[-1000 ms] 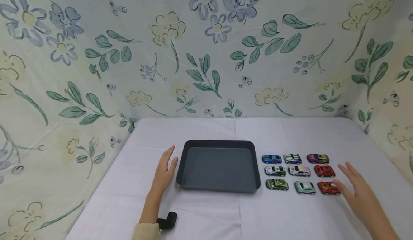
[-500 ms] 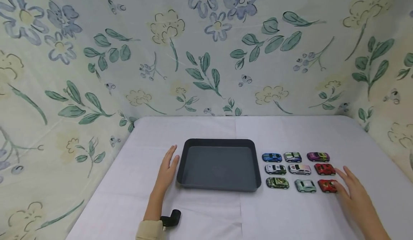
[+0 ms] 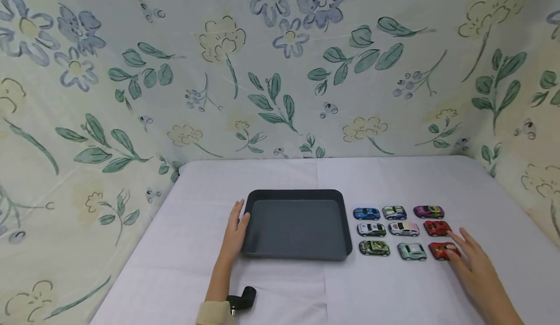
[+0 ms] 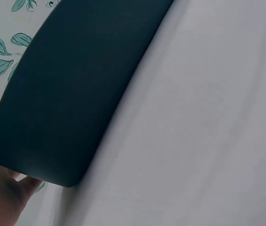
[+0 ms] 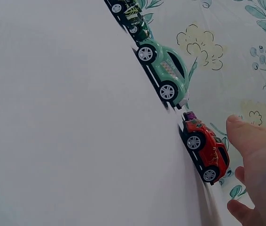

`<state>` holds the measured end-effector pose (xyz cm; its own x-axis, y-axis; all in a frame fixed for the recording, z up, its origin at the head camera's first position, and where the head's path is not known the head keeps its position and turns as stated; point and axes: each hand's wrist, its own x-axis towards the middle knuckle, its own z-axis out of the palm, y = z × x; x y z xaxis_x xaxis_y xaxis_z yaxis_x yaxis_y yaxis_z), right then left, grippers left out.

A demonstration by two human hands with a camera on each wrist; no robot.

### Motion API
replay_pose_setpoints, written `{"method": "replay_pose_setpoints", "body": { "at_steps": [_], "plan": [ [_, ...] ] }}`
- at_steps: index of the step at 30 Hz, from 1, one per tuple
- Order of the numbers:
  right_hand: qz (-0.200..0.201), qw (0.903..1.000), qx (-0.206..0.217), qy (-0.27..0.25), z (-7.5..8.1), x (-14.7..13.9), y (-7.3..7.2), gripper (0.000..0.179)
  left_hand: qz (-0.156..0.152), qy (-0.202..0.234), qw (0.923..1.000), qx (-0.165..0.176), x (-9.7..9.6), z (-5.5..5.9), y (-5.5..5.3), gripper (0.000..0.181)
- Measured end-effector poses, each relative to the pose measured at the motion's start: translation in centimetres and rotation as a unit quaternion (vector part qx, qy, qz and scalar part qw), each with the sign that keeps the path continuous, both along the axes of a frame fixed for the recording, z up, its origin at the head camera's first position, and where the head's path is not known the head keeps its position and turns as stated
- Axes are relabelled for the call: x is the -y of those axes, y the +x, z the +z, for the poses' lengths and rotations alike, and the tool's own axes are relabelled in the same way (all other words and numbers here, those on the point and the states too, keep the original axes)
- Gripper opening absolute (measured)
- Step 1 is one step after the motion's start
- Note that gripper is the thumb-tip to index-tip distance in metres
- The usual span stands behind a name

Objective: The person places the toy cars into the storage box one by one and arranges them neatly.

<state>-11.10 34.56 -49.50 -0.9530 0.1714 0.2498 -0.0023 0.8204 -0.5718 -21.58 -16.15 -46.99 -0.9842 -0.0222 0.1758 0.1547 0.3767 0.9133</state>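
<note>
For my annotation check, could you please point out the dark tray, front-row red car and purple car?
Dark tray (image 3: pixel 297 229): head view, bare floor.
Front-row red car (image 5: pixel 211 152): right wrist view, side between the wheels.
Purple car (image 3: pixel 429 212): head view, middle of the body.

- Mint-green toy car: slanted capitals on its side, seemingly "SUPER", above a checkered patch; the letters are small and slightly blurred.
- Red toy car: gold-coloured markings along its side, too indistinct to read.
- White-and-pink toy car: printed side marks, too small to read.
</note>
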Motion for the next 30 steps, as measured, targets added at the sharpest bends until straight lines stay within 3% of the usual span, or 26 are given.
{"method": "replay_pose_setpoints", "body": {
  "at_steps": [9, 16, 25, 30],
  "plan": [
    [0.026, 0.9994, -0.014, -0.017, -0.4, 0.1, 0.1, 0.052, -0.006, 0.041, 0.9986, 0.032, 0.3, -1.0, 0.0, 0.050],
    [0.010, 0.9993, 0.031, -0.017, -1.0, 0.1, -0.1, 0.059, -0.014, 0.057, 0.9963, 0.062, 0.1, -1.4, 0.2, 0.048],
    [0.018, 0.9990, 0.040, -0.011, -1.1, -0.1, -0.1, 0.060, -0.033, 0.092, 0.9933, 0.061, 0.1, -1.9, 0.1, 0.046],
    [0.014, 0.9987, 0.048, -0.008, -1.4, -0.1, -0.1, 0.059, -0.035, 0.097, 0.9925, 0.066, 0.0, -1.1, 0.7, 0.044]
  ]
}}
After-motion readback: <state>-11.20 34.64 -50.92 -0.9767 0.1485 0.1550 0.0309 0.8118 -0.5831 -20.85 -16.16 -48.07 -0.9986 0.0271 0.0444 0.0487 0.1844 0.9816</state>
